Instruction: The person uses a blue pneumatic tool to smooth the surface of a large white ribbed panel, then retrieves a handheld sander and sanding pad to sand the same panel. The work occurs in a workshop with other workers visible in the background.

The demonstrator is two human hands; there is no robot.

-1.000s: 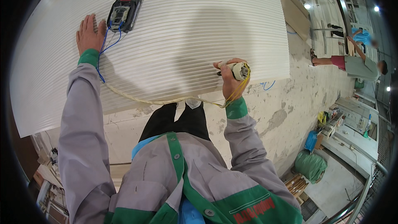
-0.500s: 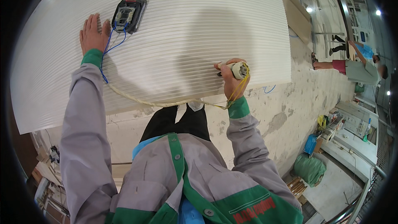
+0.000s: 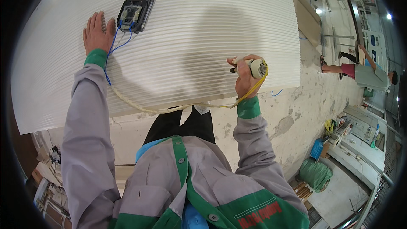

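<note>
A large white ribbed panel point(image 3: 174, 34) lies in front of me. My left hand point(image 3: 98, 36) rests flat on it, fingers stretched out and holding nothing. Just right of those fingers sits a black battery pack point(image 3: 134, 13) with a red mark, two blue wires attached. The blue wires join a cream-wrapped cable point(image 3: 169, 110) that sags past my waist toward the right. My right hand point(image 3: 246, 81) is closed around a small cylindrical motor tool point(image 3: 257, 68), cream-coloured, with yellow wires at its rear end. A dark tip shows at its left; whether it touches the panel I cannot tell.
Brown sheets point(image 3: 303, 19) lean beyond the panel's right edge. Another person point(image 3: 366, 75) stands at the far right by a long table. A green sack point(image 3: 315, 174), a blue container point(image 3: 316, 148) and a cluttered workbench point(image 3: 360, 144) are at the lower right, on worn concrete.
My right hand has moved to the right and slightly up with the motor tool, and the cable follows. My left hand still lies flat beside the battery pack.
</note>
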